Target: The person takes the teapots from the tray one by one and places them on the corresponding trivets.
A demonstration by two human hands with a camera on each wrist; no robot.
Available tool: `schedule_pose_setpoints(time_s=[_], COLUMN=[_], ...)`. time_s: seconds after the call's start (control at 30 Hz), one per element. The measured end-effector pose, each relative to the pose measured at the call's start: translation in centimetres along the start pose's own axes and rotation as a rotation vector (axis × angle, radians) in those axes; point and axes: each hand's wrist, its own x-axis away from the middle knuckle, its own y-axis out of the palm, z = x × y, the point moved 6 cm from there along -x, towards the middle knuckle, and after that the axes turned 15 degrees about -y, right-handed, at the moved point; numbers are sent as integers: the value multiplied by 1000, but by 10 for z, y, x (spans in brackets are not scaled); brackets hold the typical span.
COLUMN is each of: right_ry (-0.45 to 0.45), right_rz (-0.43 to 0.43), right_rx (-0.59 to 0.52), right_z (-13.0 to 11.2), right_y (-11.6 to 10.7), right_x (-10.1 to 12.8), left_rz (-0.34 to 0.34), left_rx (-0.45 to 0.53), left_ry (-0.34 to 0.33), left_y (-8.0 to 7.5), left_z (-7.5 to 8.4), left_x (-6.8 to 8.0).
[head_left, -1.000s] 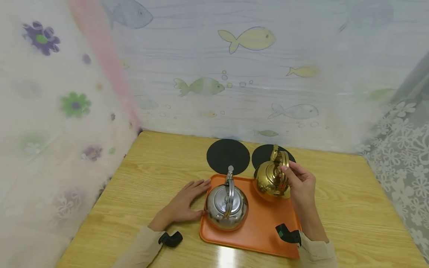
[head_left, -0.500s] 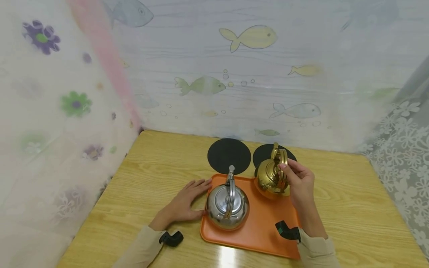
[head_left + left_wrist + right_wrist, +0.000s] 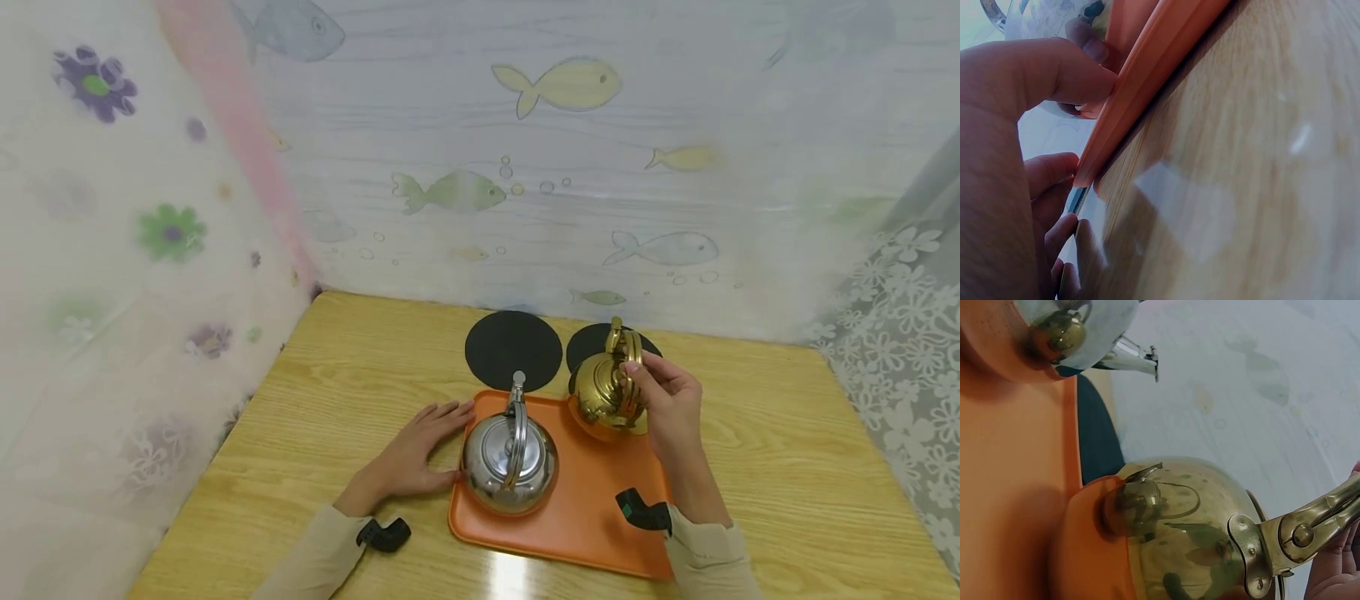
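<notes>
left hand (image 3: 420,454) flat, fingers spread, right hand (image 3: 671,408) raised, fingers curled

Honestly can't read a single word, number or logo anywhere here. The gold kettle (image 3: 604,390), the steel kettle (image 3: 509,462) and the orange tray (image 3: 592,517) all look unmarked, and the curtains (image 3: 525,167) just carry printed fish and flowers, no lettering.

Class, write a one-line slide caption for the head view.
Right hand lifts brass kettle off orange tray; left hand steadies it.
</notes>
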Motion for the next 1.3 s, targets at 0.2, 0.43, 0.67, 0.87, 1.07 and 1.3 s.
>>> schedule_pose_setpoints(time_s=[0.2,0.43,0.67,0.87,1.07,1.3], right_ry=[-3,-3,16,20,38,45], right_rz=[-5,-7,6,6,22,44], right_rx=[-7,10,40,49,38,37], right_z=[0,4,7,7,8,9], right_y=[1,0,0,1,3,3], right_x=[-3,-8,-13,-16,-20,-23], left_rz=[-10,12,18,28,34,29], left_rx=[2,-24,-21,-29,-35,-23], left_ry=[-15,5,13,19,21,19], left_y=[1,0,-1,-1,-1,-2], left_z=[-1,-1,1,2,2,3], left_x=[-1,-1,-1,-1,0,-1])
